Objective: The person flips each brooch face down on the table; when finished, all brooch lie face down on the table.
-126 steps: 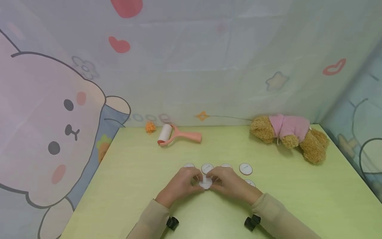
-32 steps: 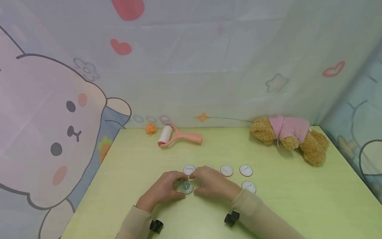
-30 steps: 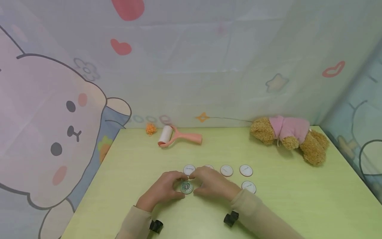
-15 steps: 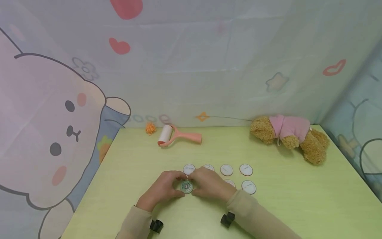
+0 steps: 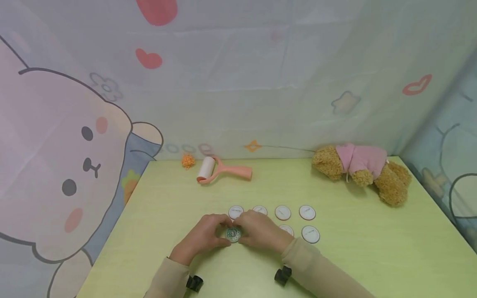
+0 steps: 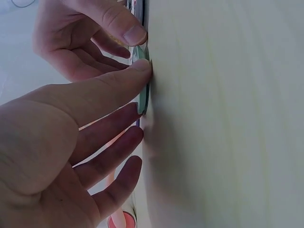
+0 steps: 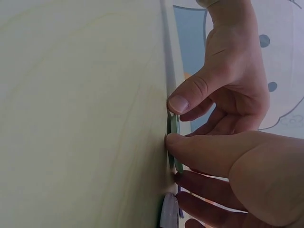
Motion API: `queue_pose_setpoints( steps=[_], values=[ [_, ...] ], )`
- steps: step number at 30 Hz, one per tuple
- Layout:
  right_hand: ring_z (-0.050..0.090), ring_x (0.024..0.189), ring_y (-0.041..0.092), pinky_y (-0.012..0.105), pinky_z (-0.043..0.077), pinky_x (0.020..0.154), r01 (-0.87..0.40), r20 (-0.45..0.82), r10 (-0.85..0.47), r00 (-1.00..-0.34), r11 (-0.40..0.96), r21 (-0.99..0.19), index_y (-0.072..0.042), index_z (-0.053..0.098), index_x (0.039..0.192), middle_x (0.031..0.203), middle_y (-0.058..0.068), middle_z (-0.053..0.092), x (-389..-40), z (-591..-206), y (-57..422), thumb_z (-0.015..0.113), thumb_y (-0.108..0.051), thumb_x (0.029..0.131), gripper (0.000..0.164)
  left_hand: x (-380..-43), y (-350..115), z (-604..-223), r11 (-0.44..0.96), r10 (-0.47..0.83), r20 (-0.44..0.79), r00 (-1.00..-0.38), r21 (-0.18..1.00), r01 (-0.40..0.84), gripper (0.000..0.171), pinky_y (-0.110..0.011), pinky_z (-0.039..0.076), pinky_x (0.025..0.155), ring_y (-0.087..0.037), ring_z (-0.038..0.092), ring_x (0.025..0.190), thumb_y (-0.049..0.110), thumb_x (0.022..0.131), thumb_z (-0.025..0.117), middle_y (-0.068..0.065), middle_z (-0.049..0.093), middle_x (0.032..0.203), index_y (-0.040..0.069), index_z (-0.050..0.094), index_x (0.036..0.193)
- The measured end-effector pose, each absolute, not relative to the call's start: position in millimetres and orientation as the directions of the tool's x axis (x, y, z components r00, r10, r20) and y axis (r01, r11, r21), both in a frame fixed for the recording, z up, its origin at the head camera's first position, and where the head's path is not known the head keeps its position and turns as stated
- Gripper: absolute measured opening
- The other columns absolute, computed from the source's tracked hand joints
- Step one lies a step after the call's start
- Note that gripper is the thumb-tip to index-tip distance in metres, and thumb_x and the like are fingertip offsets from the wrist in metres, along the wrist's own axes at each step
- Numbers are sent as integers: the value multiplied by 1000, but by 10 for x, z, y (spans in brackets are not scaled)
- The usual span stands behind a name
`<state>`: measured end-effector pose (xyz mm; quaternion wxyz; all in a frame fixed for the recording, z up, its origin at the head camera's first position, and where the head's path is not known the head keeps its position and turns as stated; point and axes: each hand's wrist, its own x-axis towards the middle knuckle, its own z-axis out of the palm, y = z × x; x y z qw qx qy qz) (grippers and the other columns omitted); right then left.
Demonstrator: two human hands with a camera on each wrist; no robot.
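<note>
Both hands meet at a round green button badge (image 5: 233, 234) with a printed picture, low over the table, at the left end of the front row. My left hand (image 5: 205, 236) pinches its left rim between thumb and fingers; in the left wrist view the badge (image 6: 142, 95) shows edge-on. From the other side, my right hand (image 5: 262, 231) grips the rim with thumb and fingertips, and in the right wrist view the thumb (image 7: 190, 142) lies along the edge. The right hand hides part of the front row.
Several white badge backs with pins lie in two rows, among them a far right one (image 5: 307, 212) and a near right one (image 5: 310, 234). Farther back are a pink-handled lint roller (image 5: 234, 171), an orange tuft (image 5: 188, 161) and a teddy bear (image 5: 367, 161) in pink.
About four seconds ago both hands held a white disc farther right; now they hold a green badge to the left. Over the last second the right hand shifts left, closing onto the badge's rim.
</note>
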<state>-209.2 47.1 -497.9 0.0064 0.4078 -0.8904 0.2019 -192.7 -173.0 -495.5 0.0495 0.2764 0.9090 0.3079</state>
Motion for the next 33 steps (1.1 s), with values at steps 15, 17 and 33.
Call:
queue_pose_setpoints(
  steps=[15, 17, 33],
  values=[
    [64, 93, 10, 26, 55, 87, -736, 229, -728, -646, 516, -439, -8, 75, 110, 101, 0, 73, -2090, -5050, 499, 84, -13, 88, 24, -1916, -1765, -4986, 599, 547, 95, -832, 650, 468, 31, -36, 60, 86, -21, 70, 103, 8, 82, 90, -1, 73, 113, 11, 70, 107],
    [64, 94, 10, 25, 55, 88, -743, 246, -731, -636, 493, -453, -7, 75, 110, 101, 0, 73, -2099, -5052, 502, 84, -11, 88, 24, -1924, -1772, -4999, 591, 546, 95, -832, 660, 463, 32, -34, 60, 86, -21, 70, 103, 8, 83, 90, -1, 74, 113, 11, 71, 108],
    [68, 98, 16, 29, 55, 90, -769, 298, -740, -603, 439, -465, -5, 75, 99, 102, 5, 74, -2098, -4973, 518, 81, -5, 86, 14, -1891, -1817, -4969, 563, 519, 121, -846, 696, 446, 22, -31, 62, 85, -19, 71, 101, 6, 85, 88, -2, 74, 109, 9, 76, 103]
  ],
)
